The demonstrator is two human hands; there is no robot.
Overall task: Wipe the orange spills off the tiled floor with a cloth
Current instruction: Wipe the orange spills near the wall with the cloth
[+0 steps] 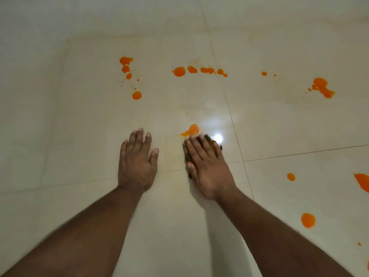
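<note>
My right hand (205, 166) lies flat with straight fingers on a small dark cloth (209, 140), pressing it onto the cream tiled floor (199, 226). Most of the cloth is hidden under the hand. Just beyond the fingertips is an orange spill (192, 130), partly smeared. My left hand (137, 158) rests palm down on the bare tile to the left, fingers spread, holding nothing. Farther off lie more orange spills: a cluster at the far left (126, 64), a round drop (137, 95), a row of blobs (179, 71) and a patch at the far right (321, 86).
More orange drops sit on the right tiles (291, 176), (308, 220), and one at the right edge (362, 181). A bright light reflection (217, 137) glares beside the cloth. Grout lines cross the floor. Faint yellowish smears mark the tile around the hands.
</note>
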